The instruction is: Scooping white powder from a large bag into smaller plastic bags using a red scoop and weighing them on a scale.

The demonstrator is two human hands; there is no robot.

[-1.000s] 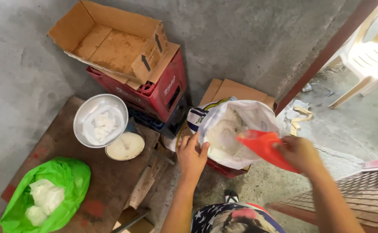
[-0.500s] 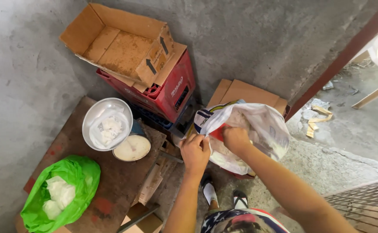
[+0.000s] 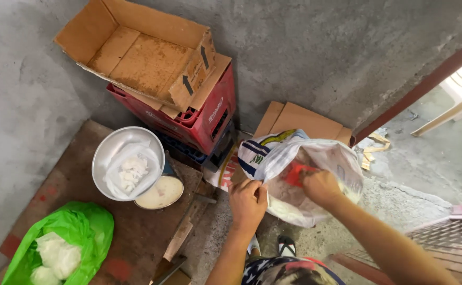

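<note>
My left hand (image 3: pixel 248 203) gripped the near rim of the white sack (image 3: pixel 315 174), fingers closed on the cloth. My right hand (image 3: pixel 320 187) reached inside the sack's mouth, closed on a red scoop (image 3: pixel 296 173). The sack stood on the floor beside the bench (image 3: pixel 136 232), before flattened cardboard (image 3: pixel 302 119). On the bench: a metal bowl (image 3: pixel 128 161) lined with plastic and a green bag (image 3: pixel 62 248). Behind: a red crate (image 3: pixel 210 116) under an open carton (image 3: pixel 141 53).
</note>
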